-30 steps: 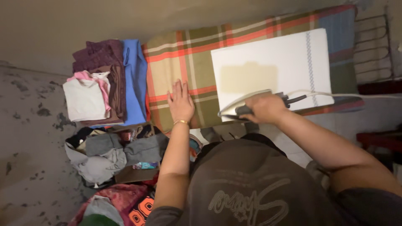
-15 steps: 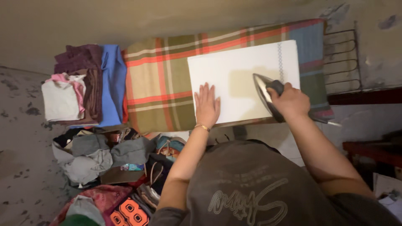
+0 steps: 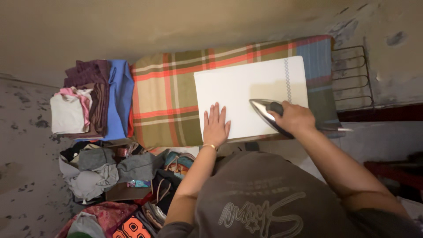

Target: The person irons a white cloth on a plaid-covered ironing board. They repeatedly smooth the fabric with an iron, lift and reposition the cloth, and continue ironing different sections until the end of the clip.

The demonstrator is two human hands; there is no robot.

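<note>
One iron (image 3: 266,113), gripped by the curled right hand (image 3: 296,118), rests on one folded white cloth (image 3: 246,94); the left hand (image 3: 215,125) lies flat, fingers together, on the cloth's near-left corner.

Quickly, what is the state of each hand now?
Left hand: open, flat on the white cloth.
Right hand: closed, holding the iron.

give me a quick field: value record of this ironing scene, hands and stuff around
left hand: flat on white cloth, near edge
right hand: grips iron
iron: on the cloth, tip pointing left
cloth: folded, on plaid board
folded pile: at board's left end
loose clothes: heaped on floor below pile
</note>
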